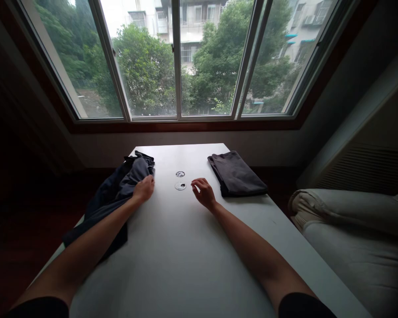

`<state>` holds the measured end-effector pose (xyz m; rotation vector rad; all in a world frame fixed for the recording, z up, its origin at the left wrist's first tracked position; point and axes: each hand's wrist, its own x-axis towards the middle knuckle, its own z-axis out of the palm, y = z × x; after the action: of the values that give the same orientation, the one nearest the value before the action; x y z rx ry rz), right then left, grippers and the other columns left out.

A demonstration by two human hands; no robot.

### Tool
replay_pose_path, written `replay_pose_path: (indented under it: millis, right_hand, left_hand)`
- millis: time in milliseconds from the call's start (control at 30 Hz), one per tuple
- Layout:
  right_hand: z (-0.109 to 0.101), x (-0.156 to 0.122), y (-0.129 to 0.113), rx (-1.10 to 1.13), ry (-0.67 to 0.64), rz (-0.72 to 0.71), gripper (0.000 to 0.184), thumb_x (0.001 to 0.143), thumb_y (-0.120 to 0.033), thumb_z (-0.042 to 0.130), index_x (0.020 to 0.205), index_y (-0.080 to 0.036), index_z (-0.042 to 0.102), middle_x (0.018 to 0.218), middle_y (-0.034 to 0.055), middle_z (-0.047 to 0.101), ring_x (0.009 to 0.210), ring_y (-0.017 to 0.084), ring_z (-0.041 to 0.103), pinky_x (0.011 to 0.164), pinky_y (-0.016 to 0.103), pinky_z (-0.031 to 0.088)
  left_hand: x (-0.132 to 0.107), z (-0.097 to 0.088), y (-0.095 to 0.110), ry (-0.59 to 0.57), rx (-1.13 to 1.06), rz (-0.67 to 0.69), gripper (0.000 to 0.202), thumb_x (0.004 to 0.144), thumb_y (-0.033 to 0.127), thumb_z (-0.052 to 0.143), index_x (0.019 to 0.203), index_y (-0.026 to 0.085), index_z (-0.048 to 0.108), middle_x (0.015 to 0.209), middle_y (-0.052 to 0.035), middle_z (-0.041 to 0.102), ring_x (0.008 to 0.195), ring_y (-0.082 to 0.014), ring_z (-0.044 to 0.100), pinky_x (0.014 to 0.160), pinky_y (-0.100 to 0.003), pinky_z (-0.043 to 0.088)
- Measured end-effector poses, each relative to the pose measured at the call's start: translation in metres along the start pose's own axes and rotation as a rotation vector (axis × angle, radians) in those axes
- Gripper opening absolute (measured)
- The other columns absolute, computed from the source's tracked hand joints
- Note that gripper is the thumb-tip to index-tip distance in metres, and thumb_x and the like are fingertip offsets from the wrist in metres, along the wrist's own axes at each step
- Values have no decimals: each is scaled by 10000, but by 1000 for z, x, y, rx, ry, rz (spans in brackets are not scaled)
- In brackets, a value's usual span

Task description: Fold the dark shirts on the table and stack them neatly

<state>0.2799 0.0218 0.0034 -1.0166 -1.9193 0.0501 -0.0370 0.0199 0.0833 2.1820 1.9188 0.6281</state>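
On the left side of the white table [182, 256] lies a crumpled dark blue garment [129, 176], partly draped over the edge; its exact kind cannot be told. My left hand [144, 189] is closed on its right side, fingers wrapped into the fabric. Past the middle of the table, my right hand [203, 193] is held with bent fingers slightly apart and nothing visible in it. Just right of that hand rests a neatly folded dark grey garment [237, 174], flat and not touched.
Two round inserts [180, 186] are set in the tabletop between my hands. A light-coloured sofa [344, 247] stands beyond the table's right edge. Behind the far end are a low wall and a wide sliding window [177, 66]; dark reddish floor lies to the left.
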Motion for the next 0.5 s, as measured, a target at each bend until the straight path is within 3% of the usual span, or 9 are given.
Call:
replay_pose_path:
  millis: [100, 167, 267, 300, 400, 500]
  right_hand:
    - [-5, -6, 9, -22, -57, 49, 198, 956, -177, 555, 1039, -231, 727, 1086, 81, 712, 1115, 248, 600, 997, 399, 510]
    - [-6, -11, 19, -56, -130, 100, 299, 911, -190, 611, 1190, -227, 711, 1191, 91, 696, 1186, 261, 581, 1045, 420, 486]
    - [-7, -17, 31, -57, -225, 133, 664, 822, -246, 706, 1469, -248, 557, 1455, 102, 570, 1346, 290, 504, 1127, 453, 428]
    - [-7, -17, 32, -38, -241, 128, 709, 814, -259, 711, 1499, -265, 530, 1506, 96, 529, 1380, 295, 482, 1143, 455, 413]
    - [-9, -12, 28, 11, -190, 125, 539, 856, -257, 658, 1393, -281, 638, 1480, 76, 557, 1370, 292, 505, 1149, 448, 406]
    - [-16, -3, 19, 6, -30, 164, 320, 895, -234, 603, 1186, -253, 736, 1314, 78, 663, 1286, 279, 564, 1135, 452, 416]
  left_hand:
    - [-26, 14, 48, -155, -172, 198, 126, 1004, 322, 492, 980, 227, 570, 896, -24, 654, 847, -199, 627, 799, -295, 474]
    - [-48, 15, 79, -240, -307, 319, 194, 1016, 400, 493, 981, 223, 566, 875, -5, 621, 811, -171, 589, 765, -267, 479]
    - [-76, -7, 116, -358, -714, 471, 267, 1005, 465, 528, 974, 201, 556, 864, -6, 553, 784, -154, 511, 739, -264, 468]
    - [-82, -18, 124, -397, -845, 478, 280, 993, 475, 560, 969, 196, 554, 857, -5, 535, 775, -149, 493, 725, -260, 460]
    - [-89, -57, 130, -496, -1122, 389, 313, 942, 488, 653, 958, 196, 542, 862, -10, 527, 746, -137, 495, 667, -240, 443]
    - [-80, -84, 108, -438, -1297, 325, 384, 864, 539, 705, 912, 216, 503, 875, -23, 545, 707, -147, 531, 604, -243, 448]
